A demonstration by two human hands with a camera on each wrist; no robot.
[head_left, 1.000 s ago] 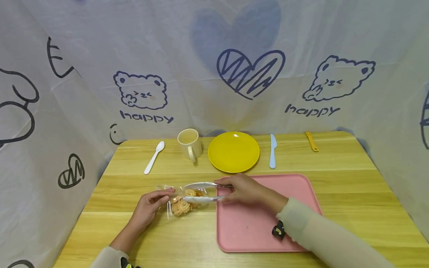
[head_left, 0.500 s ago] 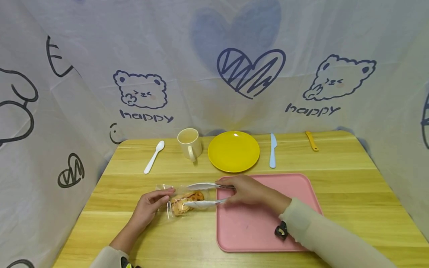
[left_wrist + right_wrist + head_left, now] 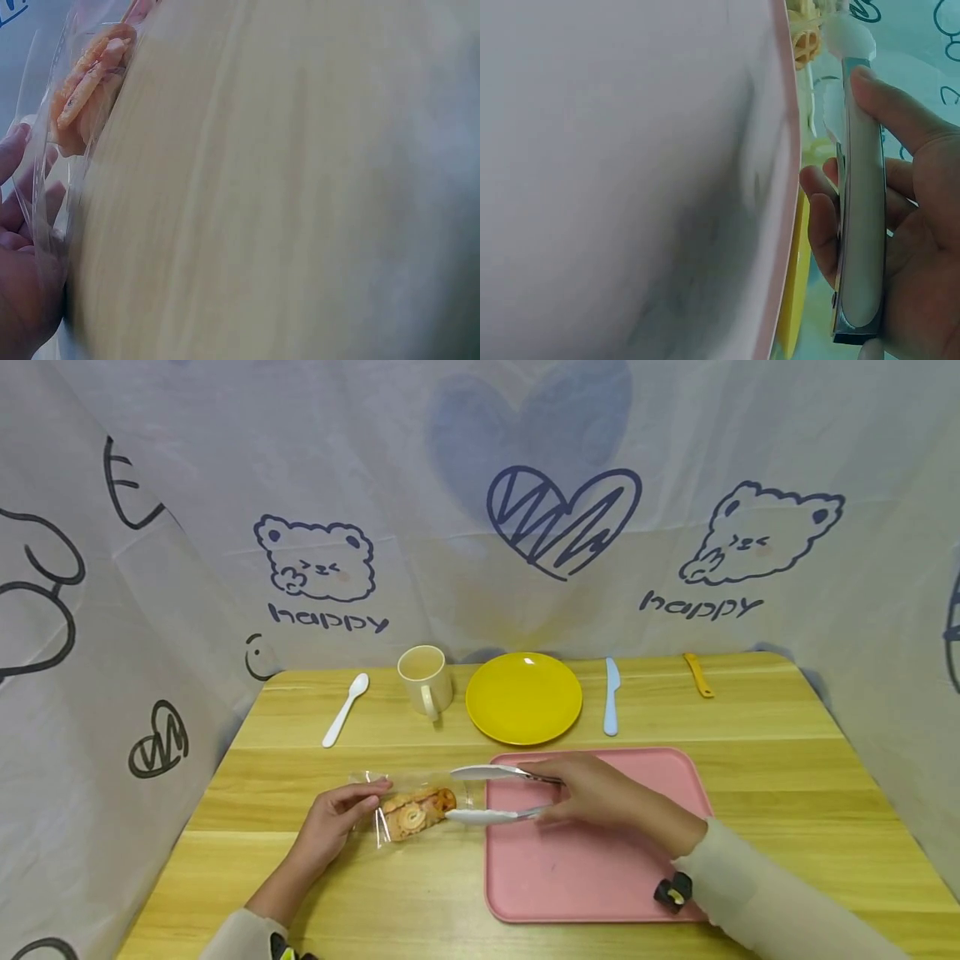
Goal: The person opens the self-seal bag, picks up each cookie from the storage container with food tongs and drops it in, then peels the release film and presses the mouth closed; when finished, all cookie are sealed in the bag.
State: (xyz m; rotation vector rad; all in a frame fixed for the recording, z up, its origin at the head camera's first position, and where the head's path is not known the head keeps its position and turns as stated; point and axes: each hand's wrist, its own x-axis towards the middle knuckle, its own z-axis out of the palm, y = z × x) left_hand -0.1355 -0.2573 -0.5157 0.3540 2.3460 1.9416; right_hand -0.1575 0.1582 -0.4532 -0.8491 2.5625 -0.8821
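Observation:
Left of the tray lies a clear plastic bag (image 3: 384,827) with several cookies (image 3: 414,814) in it, one of them a brown pretzel shape. My left hand (image 3: 333,817) pinches the bag's left end between thumb and fingers; the left wrist view shows the film (image 3: 45,157) running along that hand. My right hand (image 3: 600,795) grips metal tongs (image 3: 491,772) with white tips over the tray's left edge. The tong arms are spread apart, nothing between them, and their tips overlap the bag's right end. In the right wrist view my thumb lies along the tong handle (image 3: 864,217).
A pink tray (image 3: 555,885) lies under my right forearm. Along the back stand or lie a white spoon (image 3: 345,712), a cream mug (image 3: 424,681), a yellow plate (image 3: 523,699), a pale blue knife (image 3: 611,697) and a small yellow utensil handle (image 3: 699,675). A printed cloth hangs behind the table.
My right hand has drawn the tongs to the right, from over the cookies to the bag's right end. The cookies have shifted inside the bag. My left hand stays put.

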